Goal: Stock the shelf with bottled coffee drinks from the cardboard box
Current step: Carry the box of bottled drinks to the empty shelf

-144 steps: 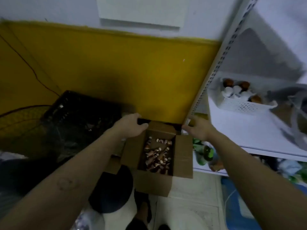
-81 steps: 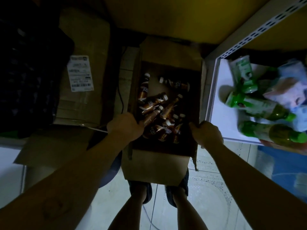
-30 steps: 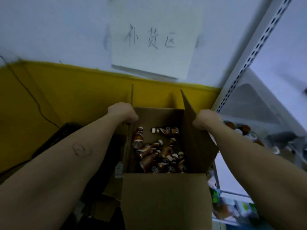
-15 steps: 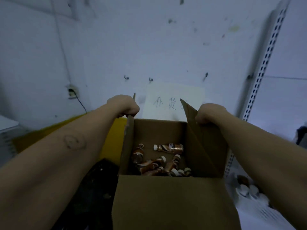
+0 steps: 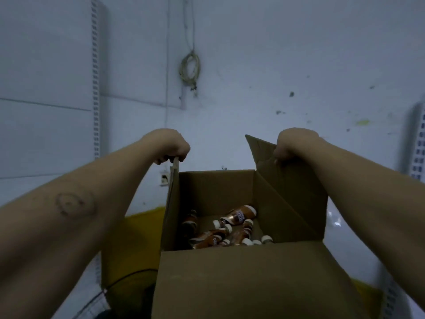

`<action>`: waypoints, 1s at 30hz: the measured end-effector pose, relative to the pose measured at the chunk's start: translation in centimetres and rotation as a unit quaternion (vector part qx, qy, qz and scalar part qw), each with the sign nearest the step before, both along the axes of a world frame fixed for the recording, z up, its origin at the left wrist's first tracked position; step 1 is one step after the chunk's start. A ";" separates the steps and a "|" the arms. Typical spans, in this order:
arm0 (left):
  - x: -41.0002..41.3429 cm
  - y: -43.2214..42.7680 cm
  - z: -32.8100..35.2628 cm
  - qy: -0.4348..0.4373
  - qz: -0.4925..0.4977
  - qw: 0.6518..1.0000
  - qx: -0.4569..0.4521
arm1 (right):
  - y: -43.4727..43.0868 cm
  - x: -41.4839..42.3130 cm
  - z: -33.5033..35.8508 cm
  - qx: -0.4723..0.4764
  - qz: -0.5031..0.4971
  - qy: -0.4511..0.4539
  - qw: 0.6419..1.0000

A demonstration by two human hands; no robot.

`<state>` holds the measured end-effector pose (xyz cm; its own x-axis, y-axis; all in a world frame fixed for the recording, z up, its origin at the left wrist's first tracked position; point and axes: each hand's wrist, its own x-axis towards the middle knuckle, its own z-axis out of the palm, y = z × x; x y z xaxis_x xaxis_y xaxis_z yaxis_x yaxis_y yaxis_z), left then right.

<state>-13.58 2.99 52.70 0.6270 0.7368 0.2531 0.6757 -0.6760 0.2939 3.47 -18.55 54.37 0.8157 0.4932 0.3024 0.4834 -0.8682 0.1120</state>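
White, stained wall (image 5: 276,65) is seen behind a cardboard box (image 5: 241,277) held up by its flaps. The left hand (image 5: 169,145) is clenched on the left flap (image 5: 171,203), the right hand (image 5: 293,143) on the right flap (image 5: 287,192). Inside, bottled coffee drinks (image 5: 230,229) lie loose. A flap could be torn by the load, or the box tipped by rolling bottles. Labels are blurred; nothing can be read.

A coil of cable (image 5: 190,70) hangs on the far white wall (image 5: 276,54); a yellow band (image 5: 142,238) runs low along it.

open cardboard box (image 5: 241,279), brown bottles (image 5: 230,229) lying inside
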 end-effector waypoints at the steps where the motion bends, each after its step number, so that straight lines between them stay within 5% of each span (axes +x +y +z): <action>1: -0.9 0.0 1.0 -0.005 0.009 1.000 0.013 | 0.4 -0.6 1.3 0.005 0.007 -0.021 1.000; 7: -6.6 0.4 5.7 -0.049 0.065 0.996 0.039 | 3.5 -4.9 6.4 0.033 0.062 -0.100 0.993; 17: -21.5 1.7 9.4 -0.089 0.198 0.974 0.064 | 9.8 -13.9 8.9 0.049 0.197 -0.063 0.977; 30: -48.4 1.3 3.8 -0.038 0.441 0.896 0.004 | 22.9 -37.9 3.3 -0.070 0.428 -0.035 0.900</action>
